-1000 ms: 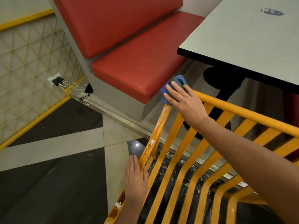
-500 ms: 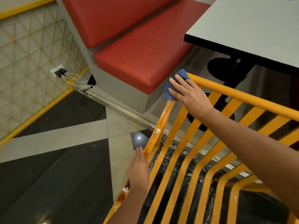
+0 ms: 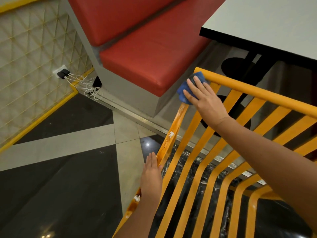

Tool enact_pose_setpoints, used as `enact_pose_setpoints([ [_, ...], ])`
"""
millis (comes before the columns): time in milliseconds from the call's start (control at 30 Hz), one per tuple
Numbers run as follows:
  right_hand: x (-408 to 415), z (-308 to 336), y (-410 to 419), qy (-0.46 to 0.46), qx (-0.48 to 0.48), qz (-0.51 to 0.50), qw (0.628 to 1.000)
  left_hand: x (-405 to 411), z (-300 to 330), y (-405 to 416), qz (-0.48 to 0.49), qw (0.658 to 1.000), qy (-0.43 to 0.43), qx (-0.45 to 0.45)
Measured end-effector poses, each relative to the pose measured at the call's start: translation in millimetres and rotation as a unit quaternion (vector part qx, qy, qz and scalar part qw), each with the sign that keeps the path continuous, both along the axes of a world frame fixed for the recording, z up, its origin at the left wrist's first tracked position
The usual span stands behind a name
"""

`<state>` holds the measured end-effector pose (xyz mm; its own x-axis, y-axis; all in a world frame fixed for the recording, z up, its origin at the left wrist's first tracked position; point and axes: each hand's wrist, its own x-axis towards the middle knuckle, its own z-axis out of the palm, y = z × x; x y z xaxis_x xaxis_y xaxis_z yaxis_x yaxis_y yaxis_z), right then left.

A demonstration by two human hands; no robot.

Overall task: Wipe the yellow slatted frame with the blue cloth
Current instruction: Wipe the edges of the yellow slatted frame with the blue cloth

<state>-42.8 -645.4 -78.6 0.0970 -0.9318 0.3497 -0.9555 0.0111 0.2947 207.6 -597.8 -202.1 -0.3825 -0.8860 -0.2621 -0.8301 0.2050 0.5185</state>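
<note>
The yellow slatted frame (image 3: 253, 93) fills the lower right, its top rail running from the corner near the seat off to the right. Its left edge slat carries brown stains and white crumbs. My right hand (image 3: 205, 98) lies flat with spread fingers on the blue cloth (image 3: 183, 91), pressing it onto the frame's top left corner. Much of the cloth is hidden under the fingers. My left hand (image 3: 151, 176) rests flat against the outer side of the dirty left slat, lower down, fingers straight and holding nothing.
A red padded bench seat (image 3: 151, 59) stands just behind the frame's corner. A grey table (image 3: 267, 23) with a black pedestal sits at the upper right. Black plugs and white cables (image 3: 82, 83) lie at the wall on the left. Tiled floor spreads to the lower left.
My right hand with the cloth stays at the frame's top corner, shifted slightly down the corner. My left hand has kept its place on the left slat while the view moved.
</note>
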Motion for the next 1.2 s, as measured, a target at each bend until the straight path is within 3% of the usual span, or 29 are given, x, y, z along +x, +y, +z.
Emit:
enact_pose_setpoints([
  [167,13.6,-11.7,5.3,0.005,0.042,0.009,0.999,0.7,-0.9,-1.3,-0.003,1.0,0.009,0.008],
  [333,2.1,10.2,-0.8,-0.007,-0.015,-0.042,0.999,0.9,-1.8,0.0,0.004,1.0,0.023,0.012],
  [567,15.8,-25.9,6.8,-0.01,0.02,-0.024,0.999,-0.4,-5.3,-0.3,0.003,1.0,0.021,0.003],
  [800,0.9,14.2,-4.8,-0.012,-0.034,-0.051,0.998,-1.6,-0.2,2.6,0.009,1.0,0.013,-0.006],
  [1000,30.2,-38.2,4.2,-0.03,0.01,-0.049,0.998,-0.8,-1.1,0.6,0.006,1.0,0.009,0.01],
  [1200,26.9,-24.7,4.8,-0.048,-0.012,-0.054,0.997,-1.2,-1.4,1.0,0.008,1.0,0.006,0.016],
])
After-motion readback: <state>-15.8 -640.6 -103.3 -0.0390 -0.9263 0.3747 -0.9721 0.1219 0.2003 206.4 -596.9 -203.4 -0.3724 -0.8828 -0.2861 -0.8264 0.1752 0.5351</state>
